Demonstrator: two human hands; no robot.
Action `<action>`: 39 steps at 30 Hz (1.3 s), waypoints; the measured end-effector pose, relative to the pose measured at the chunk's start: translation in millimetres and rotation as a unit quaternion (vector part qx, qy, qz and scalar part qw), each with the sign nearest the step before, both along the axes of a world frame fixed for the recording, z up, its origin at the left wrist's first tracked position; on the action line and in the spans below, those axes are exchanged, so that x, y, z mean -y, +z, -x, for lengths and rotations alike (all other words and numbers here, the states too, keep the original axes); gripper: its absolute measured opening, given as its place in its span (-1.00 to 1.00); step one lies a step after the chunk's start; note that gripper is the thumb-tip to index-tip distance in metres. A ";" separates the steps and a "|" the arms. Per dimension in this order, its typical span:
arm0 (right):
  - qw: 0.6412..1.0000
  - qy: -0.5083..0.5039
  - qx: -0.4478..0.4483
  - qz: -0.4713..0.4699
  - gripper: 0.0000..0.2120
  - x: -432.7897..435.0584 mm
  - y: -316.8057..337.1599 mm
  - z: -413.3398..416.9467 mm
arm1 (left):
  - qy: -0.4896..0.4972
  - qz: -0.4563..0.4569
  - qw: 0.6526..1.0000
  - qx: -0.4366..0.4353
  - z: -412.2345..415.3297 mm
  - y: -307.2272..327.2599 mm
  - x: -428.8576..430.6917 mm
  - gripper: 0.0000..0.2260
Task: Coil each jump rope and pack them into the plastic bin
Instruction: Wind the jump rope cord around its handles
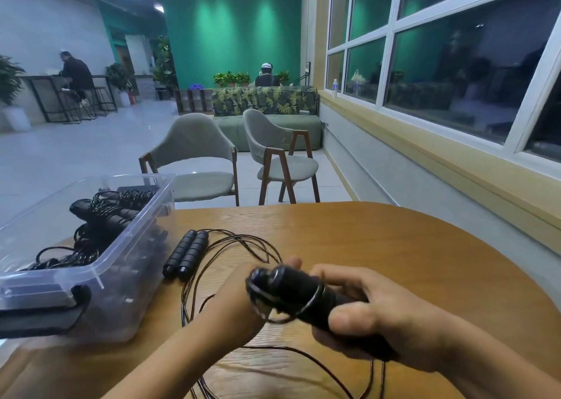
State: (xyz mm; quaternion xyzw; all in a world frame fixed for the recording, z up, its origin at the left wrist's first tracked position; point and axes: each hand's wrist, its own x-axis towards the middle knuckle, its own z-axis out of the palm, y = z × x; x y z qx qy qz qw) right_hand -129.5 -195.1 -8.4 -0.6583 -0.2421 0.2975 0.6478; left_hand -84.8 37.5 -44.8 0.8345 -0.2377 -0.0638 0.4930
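Clear plastic bin (121,307) left, black coiled ropes (103,216) inside; loose rope handles (185,257) beside it; third rope (291,292) cord-wrapped, held.

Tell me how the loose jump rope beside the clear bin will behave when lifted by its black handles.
The two black ribbed cylindrical handles look rigid and, being round, may roll on the smooth wooden table if nudged. Their thin dark cord sprawls in slack loops, so it will probably trail floppily and could snag.
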 end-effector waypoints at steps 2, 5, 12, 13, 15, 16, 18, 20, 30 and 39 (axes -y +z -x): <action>0.998 -0.020 -0.012 -0.050 -0.37 -1.9 -2.3 -1.7 | 0.041 0.038 0.998 0.035 2.7 2.3 2.9 -0.72; 0.993 -0.060 0.001 -0.100 -0.38 -1.7 -3.5 -5.2 | 0.044 0.007 0.996 0.083 1.2 1.7 5.6 -0.48; 0.969 -0.219 -0.013 -0.114 -0.26 4.1 -4.7 -11.7 | 0.039 -0.068 0.986 0.146 3.7 -2.1 8.7 -0.45; 0.966 -0.232 -0.013 -0.114 -0.28 4.0 -5.8 -12.6 | 0.044 -0.084 0.983 0.156 3.1 -3.6 9.0 -0.45; 0.960 -0.256 -0.007 -0.110 -0.34 3.6 -5.9 -13.4 | 0.041 -0.111 0.977 0.175 6.5 -3.7 10.6 -0.49; 0.958 -0.268 0.005 -0.099 -0.38 3.2 -5.4 -13.6 | 0.038 -0.133 0.973 0.184 8.9 -3.0 12.2 -0.52; 0.950 -0.303 0.049 -0.051 -0.46 1.3 -3.5 -13.1 | 0.038 -0.168 0.965 0.197 12.9 -2.1 14.1 -0.56; 0.926 -0.359 0.117 0.031 -0.52 1.4 -3.8 -14.1 | 0.043 -0.198 0.952 0.229 14.6 -2.5 14.1 -0.57; 0.858 -0.336 0.241 0.306 -0.55 15.2 -15.7 -28.0 | 0.055 -0.188 0.935 0.296 19.3 16.6 4.1 -0.78; 0.892 -0.136 0.183 0.390 -0.58 5.0 -12.9 -20.1 | 0.028 -0.173 0.938 0.300 10.2 22.8 -10.1 -0.76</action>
